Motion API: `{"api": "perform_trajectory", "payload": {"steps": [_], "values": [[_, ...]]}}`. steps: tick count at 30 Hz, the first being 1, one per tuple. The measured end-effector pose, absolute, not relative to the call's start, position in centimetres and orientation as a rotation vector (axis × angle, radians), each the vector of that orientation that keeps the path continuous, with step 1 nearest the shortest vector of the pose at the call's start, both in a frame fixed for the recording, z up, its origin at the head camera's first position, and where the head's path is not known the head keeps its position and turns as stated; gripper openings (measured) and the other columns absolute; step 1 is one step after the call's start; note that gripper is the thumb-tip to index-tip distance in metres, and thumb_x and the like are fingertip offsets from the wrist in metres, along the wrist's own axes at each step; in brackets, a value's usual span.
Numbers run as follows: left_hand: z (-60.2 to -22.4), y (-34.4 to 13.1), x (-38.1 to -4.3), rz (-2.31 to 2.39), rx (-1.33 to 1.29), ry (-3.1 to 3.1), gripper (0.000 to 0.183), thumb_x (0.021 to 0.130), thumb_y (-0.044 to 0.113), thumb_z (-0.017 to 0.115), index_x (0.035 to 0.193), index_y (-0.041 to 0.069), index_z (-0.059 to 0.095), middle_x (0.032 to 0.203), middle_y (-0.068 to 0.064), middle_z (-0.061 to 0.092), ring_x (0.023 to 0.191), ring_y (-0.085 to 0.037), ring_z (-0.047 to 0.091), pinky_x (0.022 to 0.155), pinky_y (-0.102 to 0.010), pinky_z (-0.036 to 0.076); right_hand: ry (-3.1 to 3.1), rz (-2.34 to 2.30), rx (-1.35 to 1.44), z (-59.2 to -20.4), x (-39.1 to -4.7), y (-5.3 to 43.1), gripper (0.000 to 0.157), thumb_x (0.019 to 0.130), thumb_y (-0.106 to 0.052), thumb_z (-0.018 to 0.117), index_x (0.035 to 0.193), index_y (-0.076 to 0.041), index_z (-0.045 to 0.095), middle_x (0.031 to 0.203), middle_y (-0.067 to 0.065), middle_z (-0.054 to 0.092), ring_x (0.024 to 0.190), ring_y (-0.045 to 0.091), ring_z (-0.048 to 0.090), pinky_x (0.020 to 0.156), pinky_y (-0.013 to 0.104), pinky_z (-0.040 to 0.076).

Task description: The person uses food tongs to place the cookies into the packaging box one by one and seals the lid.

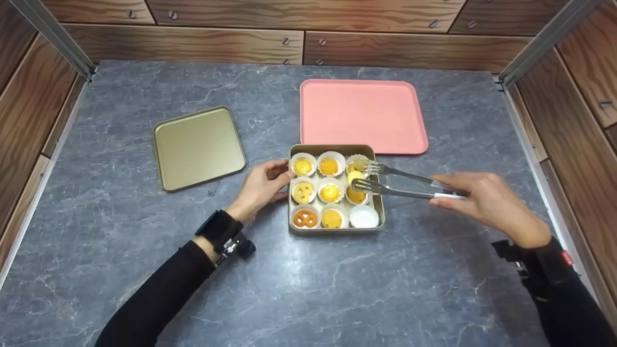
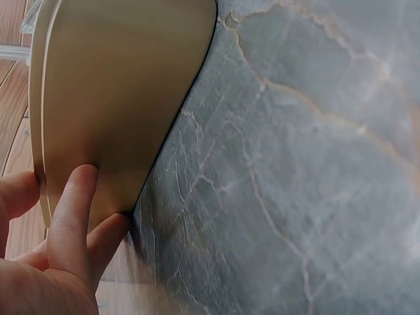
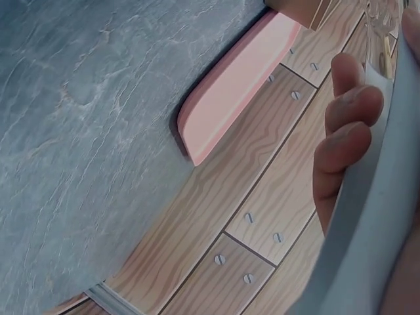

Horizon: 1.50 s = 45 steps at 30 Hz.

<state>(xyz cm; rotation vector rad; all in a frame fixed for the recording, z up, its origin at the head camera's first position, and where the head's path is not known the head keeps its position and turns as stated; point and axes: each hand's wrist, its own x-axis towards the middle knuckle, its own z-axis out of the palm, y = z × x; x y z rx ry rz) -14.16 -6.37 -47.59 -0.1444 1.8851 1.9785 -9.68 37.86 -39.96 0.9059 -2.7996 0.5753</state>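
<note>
A gold tin (image 1: 337, 231) holds several small pastries in white paper cups. My left hand (image 1: 262, 188) is at the tin's left side; in the left wrist view the fingertips press its outer wall (image 2: 125, 98) and the thumb touches the rim. My right hand (image 1: 491, 200) grips clear serving tongs (image 1: 405, 193) by their white handles. The forked tips reach over the tin's right column, on either side of a pale yellow pastry (image 1: 355, 177); whether they touch it is unclear. The front right paper cup (image 1: 364, 217) contains no pastry.
A pink tray (image 1: 361, 115) lies behind the tin, close to its back edge. The flat gold lid (image 1: 200, 149) lies at the left on the grey marbled table (image 1: 289, 299). Wood-patterned panels (image 1: 193, 46) enclose the back and sides.
</note>
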Motion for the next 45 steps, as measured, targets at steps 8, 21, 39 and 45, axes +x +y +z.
{"api": "perform_trajectory", "payload": {"steps": [8, 21, 39, 45], "values": [[-47.6, -6.9, -14.0, 1.987, -0.164, 1.868, 0.055, 0.1, 0.009, 0.069, 0.15, 0.002, 0.048, 0.145, -0.019, 0.055, 0.121, -0.033, 0.064, 0.09, -0.035, 0.065, -2.807, 0.494, 0.986, -38.6, -9.0, 38.1, 0.05, 0.077, -0.023, 0.092, 0.124, -0.013, 0.077, 0.102, 0.004, 0.079, 0.077, 0.016, 0.072, 0.061, 0.036, 0.062], [-47.5, -6.6, -14.0, 1.986, -0.167, 1.87, 0.055, 0.1, 0.01, 0.068, 0.15, 0.0, 0.047, 0.145, -0.021, 0.054, 0.121, -0.033, 0.063, 0.09, -0.034, 0.065, -2.744, 0.149, 1.152, -36.0, -8.2, 37.3, 0.049, 0.08, -0.041, 0.086, 0.12, -0.015, 0.077, 0.084, -0.005, 0.072, 0.054, 0.001, 0.049, 0.042, 0.026, 0.049], [-47.4, -6.3, -13.9, 1.958, -0.121, 1.886, 0.055, 0.101, 0.009, 0.068, 0.151, 0.001, 0.047, 0.145, -0.021, 0.054, 0.121, -0.033, 0.063, 0.091, -0.035, 0.065, -2.733, 0.023, 1.297, -34.1, -8.1, 35.2, 0.052, 0.085, -0.054, 0.076, 0.115, -0.012, 0.079, 0.084, 0.0, 0.072, 0.05, 0.01, 0.057, 0.041, 0.032, 0.055], [-47.3, -6.4, -13.9, 1.959, -0.13, 1.886, 0.056, 0.1, 0.01, 0.068, 0.151, 0.002, 0.047, 0.145, -0.02, 0.054, 0.12, -0.033, 0.063, 0.091, -0.034, 0.065, -2.831, -0.062, 1.28, -33.1, -8.3, 34.2, 0.05, 0.08, -0.048, 0.084, 0.115, -0.014, 0.079, 0.084, 0.0, 0.071, 0.051, 0.013, 0.058, 0.042, 0.036, 0.057]]}}
